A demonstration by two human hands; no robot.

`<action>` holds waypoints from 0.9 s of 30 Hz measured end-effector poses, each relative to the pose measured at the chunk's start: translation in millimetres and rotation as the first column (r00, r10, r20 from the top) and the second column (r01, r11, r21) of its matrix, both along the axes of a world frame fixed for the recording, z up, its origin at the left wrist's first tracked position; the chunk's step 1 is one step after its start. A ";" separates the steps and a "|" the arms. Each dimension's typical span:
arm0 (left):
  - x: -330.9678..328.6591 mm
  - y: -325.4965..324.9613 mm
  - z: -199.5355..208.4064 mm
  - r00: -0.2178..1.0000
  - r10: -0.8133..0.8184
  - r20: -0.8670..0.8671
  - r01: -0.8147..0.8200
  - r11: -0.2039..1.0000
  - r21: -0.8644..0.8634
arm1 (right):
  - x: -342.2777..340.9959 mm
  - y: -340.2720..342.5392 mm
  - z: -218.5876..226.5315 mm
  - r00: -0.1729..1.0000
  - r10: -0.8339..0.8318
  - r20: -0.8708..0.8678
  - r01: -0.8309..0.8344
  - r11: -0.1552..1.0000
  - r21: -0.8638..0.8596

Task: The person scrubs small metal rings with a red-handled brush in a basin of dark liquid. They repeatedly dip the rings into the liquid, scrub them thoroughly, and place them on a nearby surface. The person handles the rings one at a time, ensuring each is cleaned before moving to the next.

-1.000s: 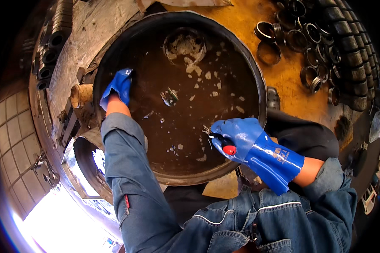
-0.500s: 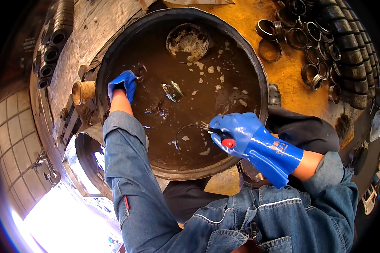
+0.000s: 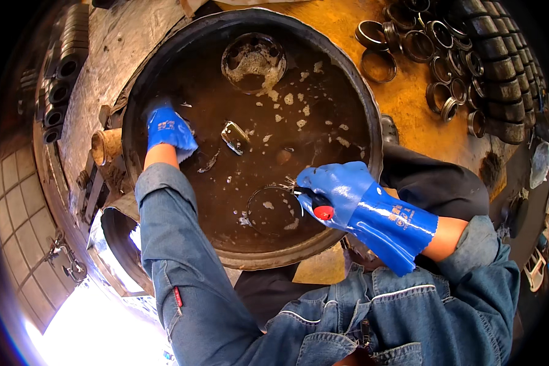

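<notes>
A wide round tub [image 3: 372,79] of murky brown liquid [image 3: 189,201] stands in front of me. My left hand [image 3: 168,131], in a blue rubber glove, reaches into the liquid at the left side; its fingers are hidden below the surface. Over the near right part of the tub, my right hand [image 3: 338,192], gloved the same, is closed round a brush [image 3: 324,212] with a black, red-ended handle and pale bristles pointing left. A thin ring [image 3: 250,204] shows in the liquid just left of the bristles. Nearer the far rim lies a round metal part [image 3: 253,64] with foam on it.
Several dark metal rings [image 3: 418,46] lie on the yellow surface at the far right, beside stacked dark cylinders [image 3: 500,76]. More hollow cylinders [image 3: 60,91] line the far left. A brown cylindrical piece [image 3: 107,146] sits against the tub's left side. Foam patches float about.
My left hand has gone deeper into the liquid and its glove has turned. The shiny patch on the surface has changed shape. My right hand keeps its hold on the brush, nearly still.
</notes>
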State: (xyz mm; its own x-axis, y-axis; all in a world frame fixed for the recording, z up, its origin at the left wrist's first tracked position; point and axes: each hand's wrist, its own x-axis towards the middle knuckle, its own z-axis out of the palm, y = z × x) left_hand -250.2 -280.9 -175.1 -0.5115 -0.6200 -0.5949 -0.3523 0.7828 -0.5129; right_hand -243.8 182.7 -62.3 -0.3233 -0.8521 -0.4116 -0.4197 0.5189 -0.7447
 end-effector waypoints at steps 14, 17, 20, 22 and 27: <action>115.4 15.7 139.5 0.440 0.790 -0.427 -0.185 0.545 0.818 | 1.8 3.1 -10.4 0.987 -0.085 -0.138 0.085 0.996 -0.008; 169.2 -20.2 139.9 0.744 0.516 -0.425 -0.232 0.795 0.560 | 12.5 -6.2 -11.3 0.978 -0.023 -0.207 0.008 0.997 -0.073; 187.9 -20.5 127.9 0.632 0.447 -0.633 -0.107 0.859 0.500 | 13.4 1.7 -12.2 0.976 -0.147 -0.157 0.121 0.979 -0.163; 197.6 -9.5 130.8 0.612 0.487 -0.624 -0.154 0.846 0.510 | 11.2 4.4 -21.0 0.971 -0.186 -0.151 0.158 0.971 -0.182; 223.8 28.1 129.9 0.458 0.685 -0.566 -0.266 0.713 0.649 | 8.9 2.2 -24.7 0.971 -0.168 -0.172 0.138 0.975 -0.173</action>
State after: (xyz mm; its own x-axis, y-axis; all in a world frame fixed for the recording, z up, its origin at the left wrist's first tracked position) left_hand -26.5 -252.8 -45.3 -0.5743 -0.7052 -0.4158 -0.8045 0.3922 0.4460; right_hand -234.9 184.9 -87.1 -0.5125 -0.8359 -0.1964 -0.4823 0.4695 -0.7396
